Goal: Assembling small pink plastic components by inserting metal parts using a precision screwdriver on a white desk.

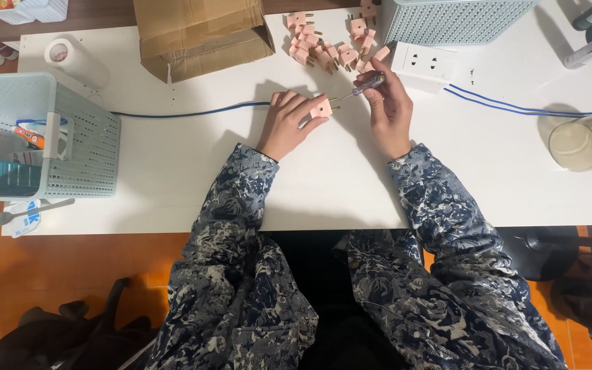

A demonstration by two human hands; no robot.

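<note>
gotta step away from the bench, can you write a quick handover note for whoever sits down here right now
Left hand: holds a pink plug flat on the white table, brass prongs pointing right.
Right hand: grips a small screwdriver, tip at the plug's prong end.
Supplies: pile of pink plugs at the table's far edge, beside a white socket strip with a blue cable.
Done: cannot tell how many plugs are finished; none set apart in view.
Left: the plug in hand is mid-work; the pile waits.
</note>
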